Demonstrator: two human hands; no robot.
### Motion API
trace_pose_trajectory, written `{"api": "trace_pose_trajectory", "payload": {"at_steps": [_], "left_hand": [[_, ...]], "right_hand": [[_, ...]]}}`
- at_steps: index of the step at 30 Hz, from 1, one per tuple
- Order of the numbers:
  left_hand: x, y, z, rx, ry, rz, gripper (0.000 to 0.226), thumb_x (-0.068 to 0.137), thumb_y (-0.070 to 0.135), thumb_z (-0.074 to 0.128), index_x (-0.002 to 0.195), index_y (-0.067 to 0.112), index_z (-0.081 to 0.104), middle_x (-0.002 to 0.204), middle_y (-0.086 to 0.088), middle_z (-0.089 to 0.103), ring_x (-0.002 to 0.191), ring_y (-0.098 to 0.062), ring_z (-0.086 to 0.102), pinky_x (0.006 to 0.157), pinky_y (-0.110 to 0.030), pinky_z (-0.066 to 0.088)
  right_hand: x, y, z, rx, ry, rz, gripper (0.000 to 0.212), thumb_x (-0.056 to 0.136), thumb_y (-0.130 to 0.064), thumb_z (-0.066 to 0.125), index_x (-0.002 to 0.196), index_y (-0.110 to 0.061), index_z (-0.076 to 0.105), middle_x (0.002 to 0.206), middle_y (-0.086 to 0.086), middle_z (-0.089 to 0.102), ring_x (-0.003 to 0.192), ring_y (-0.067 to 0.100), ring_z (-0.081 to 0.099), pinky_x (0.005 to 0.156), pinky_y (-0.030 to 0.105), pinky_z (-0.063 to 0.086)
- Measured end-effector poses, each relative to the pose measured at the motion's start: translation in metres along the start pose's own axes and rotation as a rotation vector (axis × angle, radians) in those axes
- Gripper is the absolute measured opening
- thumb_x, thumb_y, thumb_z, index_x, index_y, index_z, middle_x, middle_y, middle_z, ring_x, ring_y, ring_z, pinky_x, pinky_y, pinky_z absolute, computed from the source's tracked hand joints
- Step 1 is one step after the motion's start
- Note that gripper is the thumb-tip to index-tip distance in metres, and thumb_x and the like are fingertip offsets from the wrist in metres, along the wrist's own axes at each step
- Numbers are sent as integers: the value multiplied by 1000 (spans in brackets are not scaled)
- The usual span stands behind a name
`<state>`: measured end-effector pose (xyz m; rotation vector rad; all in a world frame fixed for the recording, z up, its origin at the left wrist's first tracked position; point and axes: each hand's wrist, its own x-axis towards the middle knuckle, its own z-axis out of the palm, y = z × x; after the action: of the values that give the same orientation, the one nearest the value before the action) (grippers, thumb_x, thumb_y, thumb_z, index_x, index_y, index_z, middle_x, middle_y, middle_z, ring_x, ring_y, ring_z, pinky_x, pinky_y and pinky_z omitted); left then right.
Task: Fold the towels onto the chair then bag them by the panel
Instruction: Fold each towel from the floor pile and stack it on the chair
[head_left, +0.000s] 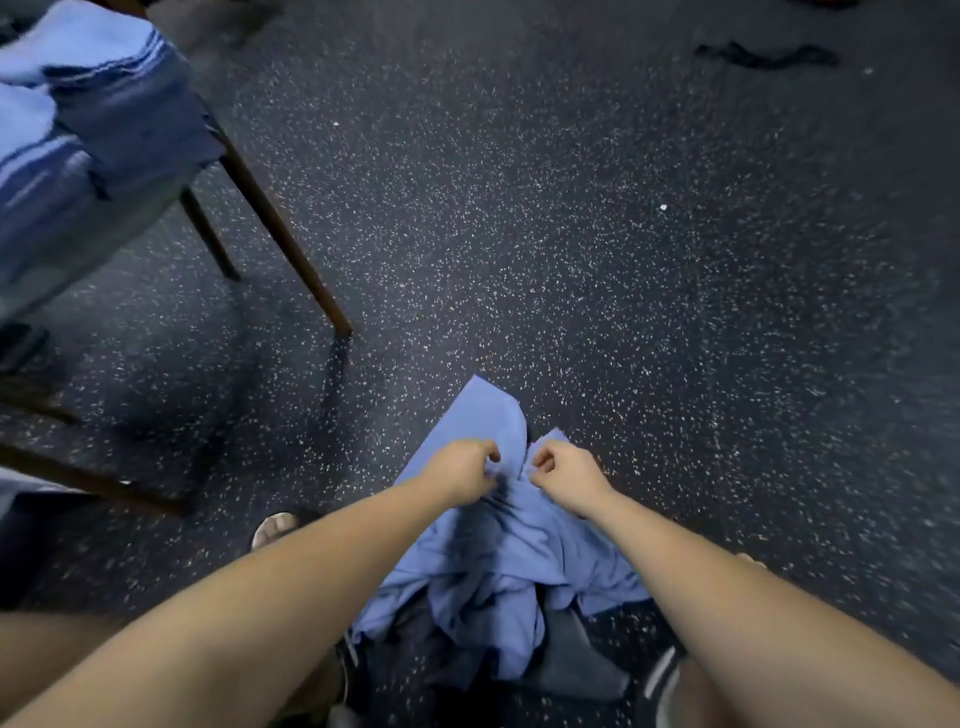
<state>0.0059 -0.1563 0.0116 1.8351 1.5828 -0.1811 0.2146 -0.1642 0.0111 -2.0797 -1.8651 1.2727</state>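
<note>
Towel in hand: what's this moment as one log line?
left hand pinches towel | right hand pinches towel | chair holds folded towels

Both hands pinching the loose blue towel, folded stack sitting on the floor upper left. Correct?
No. The head view shows the folded stack resting on the chair, not the floor. The rest holds: left hand and right hand both pinch the loose blue towel.
</note>
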Motion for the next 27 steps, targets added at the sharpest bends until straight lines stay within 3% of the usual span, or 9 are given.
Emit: {"api": "trace_pose_trajectory", "payload": {"at_steps": [2, 6, 9, 12, 15, 18, 20, 24, 27], "left_hand": [[1, -6, 21, -36, 6, -11, 47, 97, 22, 66, 143, 18, 58, 135, -13, 62, 123, -35, 62, 97, -38, 48], [3, -16, 48, -33, 28, -19, 46, 94, 23, 67, 139, 21, 55, 131, -14, 62, 117, -39, 64, 95, -43, 51], [-4, -16, 49, -15, 35, -20, 37, 93, 17, 65, 129, 17, 56, 123, -12, 68, 114, -36, 66, 85, -41, 50], [-3, -16, 37, -17, 48, -29, 24, 95, 24, 65, 118, 18, 63, 114, -9, 75, 111, -33, 68, 79, -38, 49], [-2, -11, 4, -13, 47, -8, 19, 95, 38, 70, 106, 23, 71, 103, -3, 78, 104, -29, 69, 82, -36, 53], [-6, -1, -46, -22, 41, 68, 20, 96, 44, 72, 92, 26, 65, 87, 1, 70, 90, -27, 63, 74, -34, 47], [-11, 8, -81, -17, 70, 124, 25, 96, 45, 73, 84, 27, 60, 79, 4, 65, 81, -24, 60, 70, -34, 46], [-27, 26, -145, 9, 160, 225, 17, 97, 43, 74, 88, 33, 64, 79, 9, 70, 67, -10, 66, 66, -31, 54], [-40, 41, -186, 34, 263, 287, 8, 98, 37, 75, 97, 31, 70, 88, 10, 69, 79, -13, 66, 75, -32, 54]], "right_hand": [[-1, 16, 16, -54, -29, 7, 21, 83, -15, 75, 102, -20, 69, 93, -2, 71, 96, 25, 69, 86, 33, 53], [-9, 30, 37, -123, -80, 35, 42, 85, -20, 78, 123, -15, 63, 114, 5, 71, 106, 29, 67, 90, 36, 50], [-12, 33, 47, -147, -87, 77, 27, 88, -31, 76, 108, -29, 59, 107, 0, 73, 107, 28, 68, 93, 37, 50], [-11, 26, 42, -61, -61, 37, 22, 93, -36, 77, 91, -28, 57, 86, -5, 66, 95, 27, 67, 87, 36, 51], [-10, 9, 17, 24, -41, -37, 20, 98, -31, 72, 89, -22, 56, 76, -8, 57, 81, 21, 55, 72, 33, 43], [-8, -14, -20, 86, -34, -119, 21, 101, -30, 68, 96, -12, 59, 79, -6, 56, 78, 16, 50, 70, 34, 39], [-9, -34, -49, 93, -26, -158, 21, 101, -33, 65, 95, -16, 57, 77, -8, 55, 75, 14, 48, 68, 34, 38], [-23, -79, -109, 43, -30, -245, 20, 104, -36, 64, 98, -18, 59, 73, -7, 57, 62, 9, 47, 59, 32, 36], [-41, -106, -149, 38, 2, -312, 21, 103, -35, 69, 99, -15, 65, 73, -8, 58, 61, 7, 46, 58, 30, 36]]}}
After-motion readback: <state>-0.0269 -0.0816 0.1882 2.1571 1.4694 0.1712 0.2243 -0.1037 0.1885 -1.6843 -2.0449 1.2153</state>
